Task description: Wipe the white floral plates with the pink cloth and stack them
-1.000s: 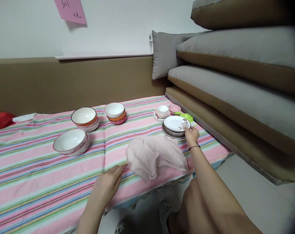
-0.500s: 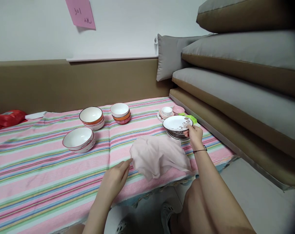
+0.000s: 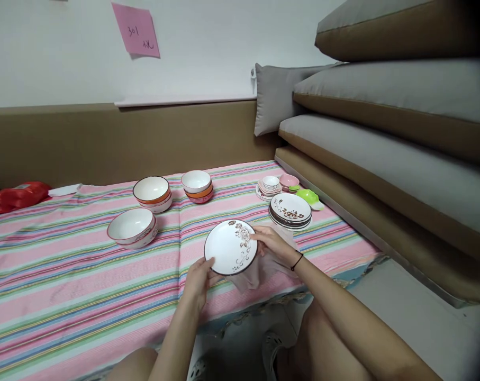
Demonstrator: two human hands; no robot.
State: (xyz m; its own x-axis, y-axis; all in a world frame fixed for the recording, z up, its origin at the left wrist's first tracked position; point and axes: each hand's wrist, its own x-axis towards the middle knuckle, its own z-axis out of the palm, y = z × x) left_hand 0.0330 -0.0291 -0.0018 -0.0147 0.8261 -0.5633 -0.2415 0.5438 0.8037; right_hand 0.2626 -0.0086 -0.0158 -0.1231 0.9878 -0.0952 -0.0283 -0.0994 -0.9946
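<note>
A white plate point(image 3: 226, 247) with a dark rim and brown flowers is held up between both hands, its face tilted toward me. My left hand point(image 3: 199, 276) grips its lower left edge, thumb on top. On the right edge, my right hand point(image 3: 269, 241) pinches the rim near the flower pattern. Beneath the plate lies a crumpled pale pink cloth point(image 3: 277, 271), partly hidden by the plate and my right hand. A stack of similar plates point(image 3: 290, 209) stands behind and to the right of it.
Stacked bowls point(image 3: 132, 227) stand at left, with more bowls point(image 3: 151, 190) and further bowls point(image 3: 197, 185) behind. Small dishes point(image 3: 269, 185), a pink bowl point(image 3: 289, 181) and a green item point(image 3: 308, 197) sit at back right. Thick cushions point(image 3: 382, 137) rise at right; a red bag point(image 3: 19, 196) lies far left.
My right hand has brought the plate from above the stack leftward and nearer, over the cloth. My left hand has come off the cloth's edge and now grips the plate too.
</note>
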